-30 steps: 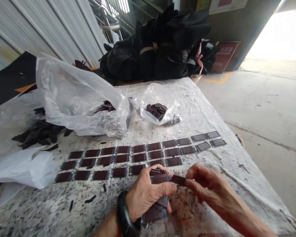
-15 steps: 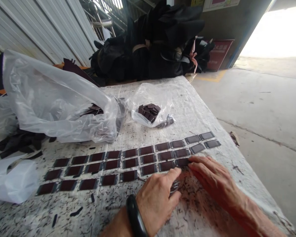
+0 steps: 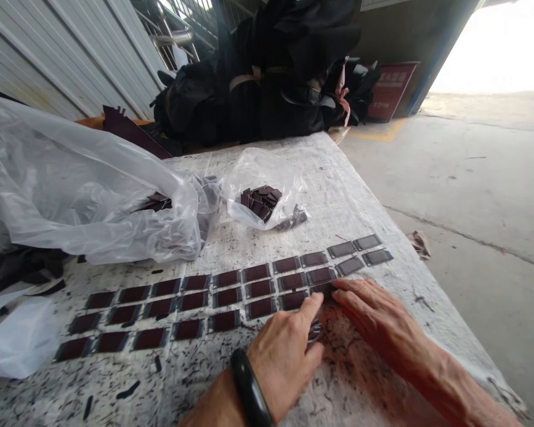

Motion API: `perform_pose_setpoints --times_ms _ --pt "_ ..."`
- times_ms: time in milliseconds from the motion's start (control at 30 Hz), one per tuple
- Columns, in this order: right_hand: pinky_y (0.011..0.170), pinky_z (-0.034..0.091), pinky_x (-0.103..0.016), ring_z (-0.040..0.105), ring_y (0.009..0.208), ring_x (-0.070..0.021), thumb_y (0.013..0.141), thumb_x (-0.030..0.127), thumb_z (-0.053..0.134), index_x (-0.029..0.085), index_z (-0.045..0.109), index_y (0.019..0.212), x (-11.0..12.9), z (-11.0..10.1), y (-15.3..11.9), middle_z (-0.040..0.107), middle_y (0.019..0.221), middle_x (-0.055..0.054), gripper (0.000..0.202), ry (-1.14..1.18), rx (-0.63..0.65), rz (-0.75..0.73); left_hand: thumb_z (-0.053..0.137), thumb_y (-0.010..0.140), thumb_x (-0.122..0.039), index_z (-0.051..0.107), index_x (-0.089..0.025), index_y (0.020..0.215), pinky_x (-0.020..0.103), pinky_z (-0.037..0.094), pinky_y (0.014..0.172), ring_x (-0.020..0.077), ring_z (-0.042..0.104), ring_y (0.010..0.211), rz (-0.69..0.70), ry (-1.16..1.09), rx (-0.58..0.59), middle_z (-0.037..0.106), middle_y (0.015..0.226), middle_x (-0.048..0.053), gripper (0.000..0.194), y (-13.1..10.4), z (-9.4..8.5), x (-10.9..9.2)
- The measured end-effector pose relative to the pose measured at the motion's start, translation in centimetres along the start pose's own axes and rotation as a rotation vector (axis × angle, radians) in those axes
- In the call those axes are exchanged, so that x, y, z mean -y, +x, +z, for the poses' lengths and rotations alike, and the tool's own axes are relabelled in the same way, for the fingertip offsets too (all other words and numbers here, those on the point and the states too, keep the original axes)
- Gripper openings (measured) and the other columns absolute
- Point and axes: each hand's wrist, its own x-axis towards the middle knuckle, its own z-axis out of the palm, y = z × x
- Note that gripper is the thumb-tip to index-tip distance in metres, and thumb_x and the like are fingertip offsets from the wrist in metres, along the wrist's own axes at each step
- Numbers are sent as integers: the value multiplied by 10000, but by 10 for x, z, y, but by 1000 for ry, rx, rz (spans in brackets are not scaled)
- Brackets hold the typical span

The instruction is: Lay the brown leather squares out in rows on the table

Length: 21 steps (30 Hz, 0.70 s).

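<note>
Glossy dark bangle (image 3: pixel 251 388); wrinkled translucent plastic bag (image 3: pixel 93 190).

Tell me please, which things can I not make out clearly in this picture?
Head view:
- Stack under the left hand: its count, mostly hidden by that hand.
- End piece of the nearest row: its edges, covered by fingertips of left and right hand.
- Large plastic bag: left side cut off by the picture's edge.
- Red sign: lettering too small and blurred.
</note>
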Motion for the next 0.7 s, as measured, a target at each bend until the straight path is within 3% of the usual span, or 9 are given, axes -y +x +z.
perform_pose_setpoints --times_ms 200,267,333,433,533,600,700 --pt "852 448 -474 510 1043 -279 877 10 361 161 595 1030 9 -7 9 630 1115 -100 317 -95 38 16 494 722 -121 458 -224 1341 434 469 910 308 579 1092 -94 41 35 610 1215 109 629 6 -6 -8" --pt "813 449 -473 503 1028 -290 854 1 370 178 616 966 10 -9 12 644 1080 -88 324 -92 16 28 516 706 -118 505 -220 1301 449 467 900 322 586 1074 -90 12 9 636 1168 116 604 7 -6 -8" --pt "788 455 -449 515 992 -279 854 20 389 189 618 963 11 -11 12 643 1063 -89 305 -39 -7 54 552 712 -155 539 -213 1258 438 493 842 307 647 939 -96 -125 -1 697 990 110 550 6 -6 -4" --pt "733 474 -363 556 879 -221 892 119 431 200 603 1019 18 -16 12 642 977 -78 228 189 -68 193 603 757 -284 541 -217 1181 320 528 566 200 649 554 -143 -613 85 669 711 23 434 2 -5 5" --pt "629 463 -280 574 708 -162 901 275 502 229 623 947 36 -22 13 645 820 -18 137 552 10 421 644 770 -394 499 -197 1133 205 443 395 128 582 423 -140 -1061 163 629 697 -6 437 -2 -3 11" --pt "579 443 -256 564 632 -147 871 329 556 233 636 859 51 -24 15 639 728 11 126 754 110 520 650 773 -438 475 -185 1145 190 454 401 117 586 434 -140 -1168 159 623 698 -2 483 -3 -2 11" --pt "582 442 -237 573 647 -147 824 307 616 212 626 818 65 -19 20 640 706 18 95 972 111 571 629 788 -475 464 -179 1172 199 485 420 126 603 461 -148 -1206 173 623 674 7 512 -3 1 11"
